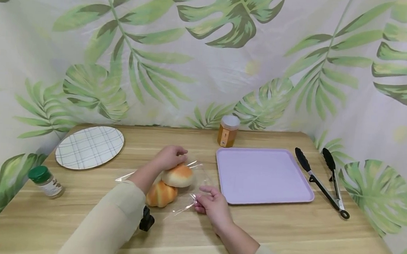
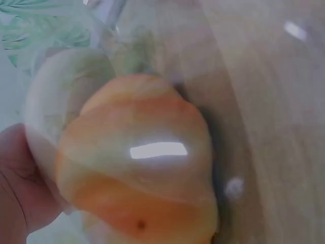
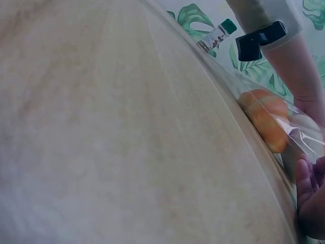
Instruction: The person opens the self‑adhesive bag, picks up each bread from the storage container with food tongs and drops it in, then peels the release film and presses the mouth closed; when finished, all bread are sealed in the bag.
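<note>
A clear plastic bag (image 1: 202, 173) lies around two breads on the wooden table. One is a round bun (image 1: 176, 177) with a browned top; nearer me is a croissant-shaped roll (image 1: 162, 194), large in the left wrist view behind shiny film. Reaching across from the left, my left hand (image 1: 170, 157) has curled fingers at the bag's far side, just beyond the bun. Its fingertips are partly hidden. My right hand (image 1: 213, 207) pinches the bag's near right edge between thumb and fingers; in the right wrist view, the bag with the roll (image 3: 269, 122) shows beside that hand.
A lilac tray (image 1: 263, 177) lies to the right, with black-tipped tongs (image 1: 325, 189) beyond it. A honey-coloured jar (image 1: 228, 131) stands at the back. On the left are an oval checked plate (image 1: 90, 147) and a green-capped shaker (image 1: 46, 181). A leaf-patterned cloth hangs behind.
</note>
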Demonstrator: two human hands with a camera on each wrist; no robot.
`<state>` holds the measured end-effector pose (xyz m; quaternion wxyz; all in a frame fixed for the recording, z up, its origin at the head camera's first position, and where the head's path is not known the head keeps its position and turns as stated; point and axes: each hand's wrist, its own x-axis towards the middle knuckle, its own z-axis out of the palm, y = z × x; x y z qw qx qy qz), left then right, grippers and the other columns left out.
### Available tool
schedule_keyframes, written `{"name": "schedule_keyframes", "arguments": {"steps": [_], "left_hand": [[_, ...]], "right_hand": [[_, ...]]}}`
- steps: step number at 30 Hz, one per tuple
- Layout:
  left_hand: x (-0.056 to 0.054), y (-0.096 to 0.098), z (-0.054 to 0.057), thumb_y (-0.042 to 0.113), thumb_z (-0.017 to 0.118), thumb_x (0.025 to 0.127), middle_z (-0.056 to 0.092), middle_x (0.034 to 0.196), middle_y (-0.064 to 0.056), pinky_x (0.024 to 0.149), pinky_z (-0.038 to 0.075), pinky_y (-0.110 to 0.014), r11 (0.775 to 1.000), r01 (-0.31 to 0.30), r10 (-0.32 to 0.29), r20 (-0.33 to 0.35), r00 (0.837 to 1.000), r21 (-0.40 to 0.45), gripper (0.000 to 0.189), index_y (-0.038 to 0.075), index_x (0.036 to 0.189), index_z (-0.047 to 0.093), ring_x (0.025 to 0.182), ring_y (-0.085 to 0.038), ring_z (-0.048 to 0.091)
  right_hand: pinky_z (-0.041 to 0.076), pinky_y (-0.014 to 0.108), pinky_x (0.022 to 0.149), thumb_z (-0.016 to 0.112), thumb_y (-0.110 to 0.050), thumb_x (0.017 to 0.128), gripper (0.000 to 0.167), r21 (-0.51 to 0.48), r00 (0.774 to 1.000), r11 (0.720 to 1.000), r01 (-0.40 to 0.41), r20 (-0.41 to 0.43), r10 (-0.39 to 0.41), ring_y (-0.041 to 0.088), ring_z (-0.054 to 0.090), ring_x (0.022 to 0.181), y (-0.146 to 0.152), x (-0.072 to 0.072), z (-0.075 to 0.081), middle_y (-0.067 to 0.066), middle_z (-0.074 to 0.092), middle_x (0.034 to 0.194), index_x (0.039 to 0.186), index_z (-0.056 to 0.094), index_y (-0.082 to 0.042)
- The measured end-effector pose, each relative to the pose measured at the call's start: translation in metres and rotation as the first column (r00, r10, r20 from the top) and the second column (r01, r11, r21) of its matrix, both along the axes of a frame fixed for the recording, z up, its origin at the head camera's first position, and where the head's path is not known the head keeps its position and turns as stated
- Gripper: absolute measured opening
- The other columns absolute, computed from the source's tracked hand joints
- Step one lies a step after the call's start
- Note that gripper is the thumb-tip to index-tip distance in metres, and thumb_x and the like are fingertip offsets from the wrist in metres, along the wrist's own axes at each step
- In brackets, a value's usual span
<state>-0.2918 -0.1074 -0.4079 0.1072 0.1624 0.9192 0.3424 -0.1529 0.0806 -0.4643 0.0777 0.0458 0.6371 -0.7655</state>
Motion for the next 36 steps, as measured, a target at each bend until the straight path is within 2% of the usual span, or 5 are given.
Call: {"name": "schedule_keyframes", "arguments": {"steps": [10, 18, 22, 27, 36], "left_hand": [[-0.003, -0.013, -0.004, 0.020, 0.066, 0.092, 0.072, 0.112, -0.017, 0.084, 0.056, -0.030, 0.998, -0.028, 0.023, 0.080, 0.997, 0.063, 0.031, -0.002, 0.114, 0.070, 0.097, -0.021, 0.065], [0.002, -0.024, -0.001, 0.020, 0.066, 0.091, 0.071, 0.100, -0.011, 0.071, 0.051, -0.021, 0.969, -0.150, 0.133, 0.099, 0.986, 0.198, 0.027, -0.001, 0.108, 0.071, 0.084, -0.013, 0.061], [0.010, -0.031, 0.010, 0.019, 0.064, 0.094, 0.066, 0.089, -0.001, 0.074, 0.051, -0.023, 0.906, -0.225, 0.187, 0.137, 0.973, 0.359, 0.029, -0.004, 0.112, 0.067, 0.081, -0.011, 0.056], [0.027, -0.040, 0.029, 0.019, 0.062, 0.096, 0.064, 0.083, 0.011, 0.082, 0.051, -0.026, 0.825, -0.232, 0.199, 0.119, 0.973, 0.515, 0.032, -0.006, 0.116, 0.064, 0.083, -0.009, 0.058], [0.073, -0.044, 0.052, 0.009, 0.063, 0.095, 0.067, 0.078, 0.015, 0.079, 0.055, -0.019, 0.623, -0.241, 0.259, 0.095, 0.961, 0.744, 0.011, 0.015, 0.092, 0.071, 0.078, -0.003, 0.062]], "right_hand": [[0.059, 0.017, 0.063, 0.061, 0.000, 0.092, 0.038, -0.003, 1.000, 1.000, -0.014, -0.003, 0.014, 0.006, 0.067, 0.069, -0.010, 0.000, 0.001, 0.004, 0.072, 0.081, 0.127, 0.051, 0.012], [0.060, 0.018, 0.067, 0.062, -0.003, 0.091, 0.038, 0.086, 0.999, 0.995, 0.041, -0.032, -0.038, 0.005, 0.066, 0.070, -0.003, -0.001, 0.013, 0.010, 0.074, 0.086, 0.125, 0.055, 0.014], [0.060, 0.019, 0.067, 0.062, -0.001, 0.092, 0.031, 0.124, 0.992, 0.986, 0.111, -0.074, -0.102, 0.004, 0.065, 0.069, 0.006, -0.008, 0.022, 0.006, 0.073, 0.083, 0.118, 0.057, 0.016], [0.059, 0.018, 0.068, 0.060, -0.003, 0.095, 0.026, 0.179, 0.981, 0.972, 0.155, -0.142, -0.131, 0.005, 0.065, 0.072, 0.021, -0.021, 0.043, 0.014, 0.073, 0.091, 0.114, 0.060, 0.014], [0.057, 0.015, 0.075, 0.059, -0.002, 0.096, 0.022, 0.216, 0.936, 0.961, 0.173, -0.339, -0.092, 0.002, 0.066, 0.079, 0.035, -0.041, 0.087, 0.012, 0.073, 0.093, 0.110, 0.064, 0.014]]}}
